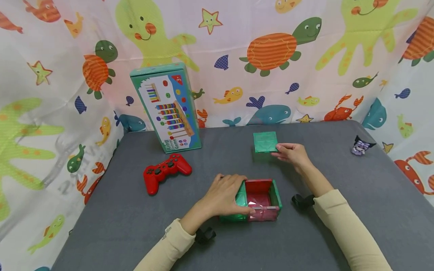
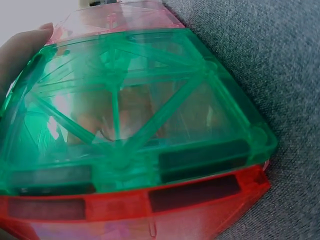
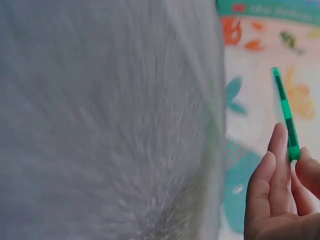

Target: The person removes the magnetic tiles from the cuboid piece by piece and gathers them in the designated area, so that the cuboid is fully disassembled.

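An open-topped box of magnetic tiles (image 1: 260, 199), with green and red translucent walls, stands on the grey table near the front. My left hand (image 1: 225, 195) grips its green left wall (image 2: 125, 110), with a fingertip (image 2: 30, 42) showing at the tile's edge. Farther back, my right hand (image 1: 292, 152) pinches the near right corner of a loose green square tile (image 1: 265, 142), lifting it on its edge. In the right wrist view this tile (image 3: 286, 112) is seen edge-on between my fingers (image 3: 272, 170).
A red game controller (image 1: 165, 171) lies left of the box. A tall toy carton (image 1: 166, 107) stands at the back left. A small dark figurine (image 1: 361, 145) sits at the right. Patterned sea-animal cloth walls surround the grey table (image 1: 356, 180).
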`<state>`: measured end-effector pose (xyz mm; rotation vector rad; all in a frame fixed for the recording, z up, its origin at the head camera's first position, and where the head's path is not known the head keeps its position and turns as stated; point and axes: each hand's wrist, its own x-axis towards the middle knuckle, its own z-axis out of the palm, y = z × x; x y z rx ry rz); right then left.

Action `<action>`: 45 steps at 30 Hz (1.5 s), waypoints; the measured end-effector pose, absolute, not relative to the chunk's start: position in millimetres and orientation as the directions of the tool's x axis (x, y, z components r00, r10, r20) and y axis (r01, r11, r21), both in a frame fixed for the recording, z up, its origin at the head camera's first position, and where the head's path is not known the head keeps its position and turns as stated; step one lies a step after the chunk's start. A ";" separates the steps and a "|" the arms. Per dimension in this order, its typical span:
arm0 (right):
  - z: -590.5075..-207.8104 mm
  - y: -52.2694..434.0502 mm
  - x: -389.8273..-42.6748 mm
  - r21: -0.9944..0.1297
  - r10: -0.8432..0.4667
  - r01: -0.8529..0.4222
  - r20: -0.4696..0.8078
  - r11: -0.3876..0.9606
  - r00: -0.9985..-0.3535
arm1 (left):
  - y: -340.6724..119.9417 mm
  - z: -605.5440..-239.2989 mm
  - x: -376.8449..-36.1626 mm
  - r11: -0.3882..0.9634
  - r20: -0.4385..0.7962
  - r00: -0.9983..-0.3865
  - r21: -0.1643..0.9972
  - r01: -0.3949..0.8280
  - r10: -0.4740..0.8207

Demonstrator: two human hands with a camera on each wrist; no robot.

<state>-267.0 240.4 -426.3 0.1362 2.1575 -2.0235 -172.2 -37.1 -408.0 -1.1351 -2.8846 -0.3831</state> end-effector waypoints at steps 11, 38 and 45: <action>-437.8 246.7 -318.0 -0.927 0.022 0.372 -0.371 0.040 -0.928 | -39.1 -405.6 -168.8 0.705 0.122 -0.740 0.235 0.669 0.662; -446.5 244.8 -332.7 -0.934 0.044 0.299 -0.297 0.197 -0.954 | -35.7 -407.5 -169.2 0.694 0.126 -0.725 0.218 0.686 0.677; -441.1 246.8 -322.7 -0.900 -0.061 0.261 -0.299 0.349 -0.952 | -36.6 -409.5 -171.6 0.690 0.134 -0.720 0.212 0.693 0.681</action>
